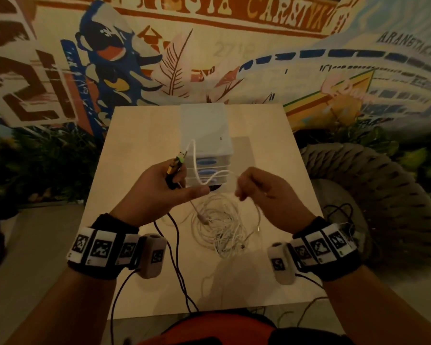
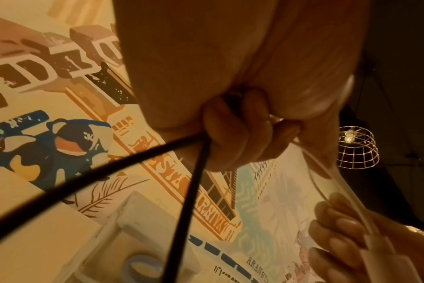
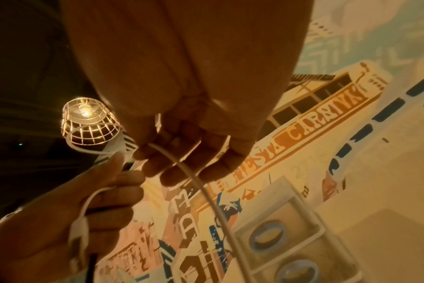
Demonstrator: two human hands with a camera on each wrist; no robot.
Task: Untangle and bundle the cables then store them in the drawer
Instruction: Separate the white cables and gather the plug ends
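Over the table, my left hand [image 1: 177,185] grips the plug ends of a black cable [image 1: 175,245], together with a white cable [image 1: 197,168] that loops up in front of the drawer unit [image 1: 207,135]. My right hand [image 1: 244,195] pinches the same white cable a little to the right. In the left wrist view my fingers [image 2: 232,137] curl round two black cable strands [image 2: 194,176]. The right wrist view shows the white cable [image 3: 206,191] running out from under my right fingers [image 3: 182,162]. A tangle of white cables [image 1: 222,227] lies on the table below both hands.
The white drawer unit, drawers shut, with blue handles [image 1: 207,161], stands at the back middle of the pale table [image 1: 135,270]. A woven pouf [image 1: 371,195] with a black cable [image 1: 339,212] on it sits to the right. A painted wall rises behind.
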